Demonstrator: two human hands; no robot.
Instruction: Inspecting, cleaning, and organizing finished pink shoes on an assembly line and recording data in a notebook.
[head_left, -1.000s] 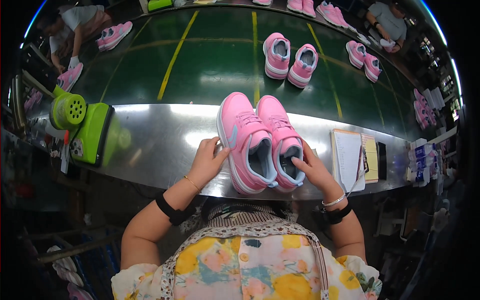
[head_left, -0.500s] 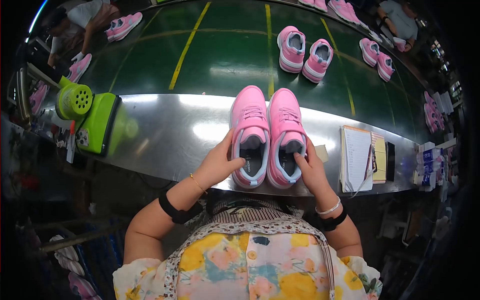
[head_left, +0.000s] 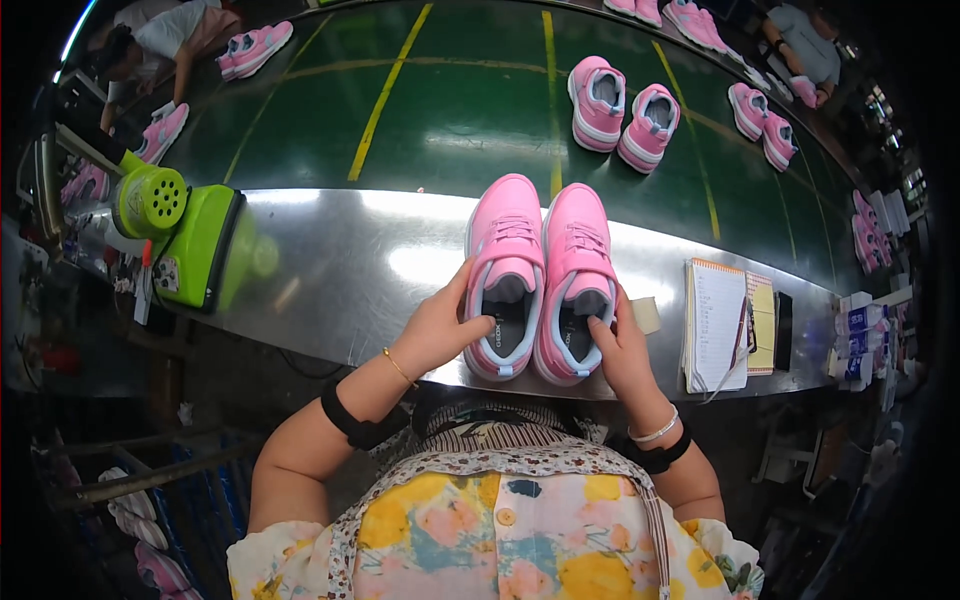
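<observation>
Two pink sneakers with light blue collar linings and a strap across each sit side by side in front of me, toes pointing away. My left hand (head_left: pixel 447 325) grips the left sneaker (head_left: pixel 513 225) by its outer side, thumb over the collar. The right sneaker (head_left: pixel 579 222) is held the same way by my right hand (head_left: pixel 625 350), whose thumb reaches into the opening. Dark insoles show inside both shoes. The fingers under the outer sides are partly hidden.
The steel ledge (head_left: pixel 330 260) borders a green conveyor belt (head_left: pixel 470 110) carrying more pink sneakers (head_left: pixel 597 105). At left stands a lime-green machine (head_left: pixel 205 250). Notebooks (head_left: pixel 717 325) with a pen lie at right, near a small pale paper piece (head_left: pixel 646 315). Other people work beyond the belt.
The view has shifted slightly, so the belt and its shoes appear a little further right. Both hands keep their hold on the sneakers.
</observation>
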